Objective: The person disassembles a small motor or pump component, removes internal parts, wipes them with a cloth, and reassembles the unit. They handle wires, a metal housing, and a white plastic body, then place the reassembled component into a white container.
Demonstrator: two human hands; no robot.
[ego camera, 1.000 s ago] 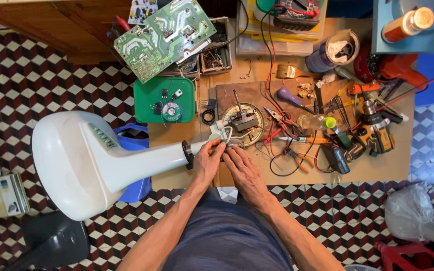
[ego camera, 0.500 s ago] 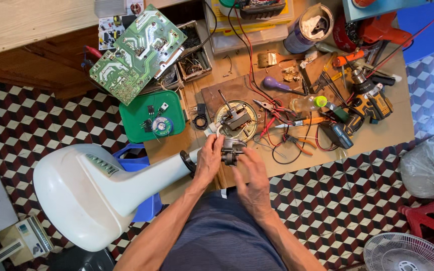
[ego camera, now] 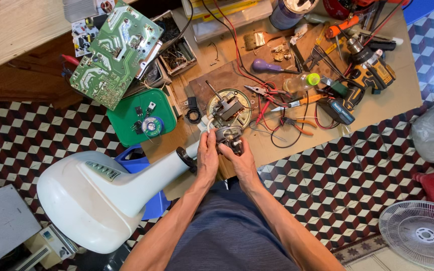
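Grey metal shows between both hands just left of the frame's middle: a small motor part (ego camera: 228, 136), held over the near edge of the cardboard work mat (ego camera: 408, 75). The left hand (ego camera: 207, 156) has its fingers curled closed around the part's left side; the right hand (ego camera: 239, 159) pinches its lower right, thumb and fingertips shut on it. Compared with a second ago, the hands and the part keep the same place relative to the white fan stand (ego camera: 96, 193), whose neck ends right beside the left wrist; what shifted is mostly the head, which swung and tilted the whole scene, bringing a fan grille (ego camera: 420, 233) into the lower right. So the grip looks unchanged and the work on the part seems to be continuing, not finishing.

Just above the hands lies a round motor plate (ego camera: 229, 107) with a shaft sticking out. Right of it sit red-handled pliers (ego camera: 264, 91) and a purple-handled screwdriver (ego camera: 267, 65); farther right, a yellow cordless drill (ego camera: 370, 75). Left of the plate is a green lid (ego camera: 139, 118), and in the upper left a green circuit board (ego camera: 114, 52).
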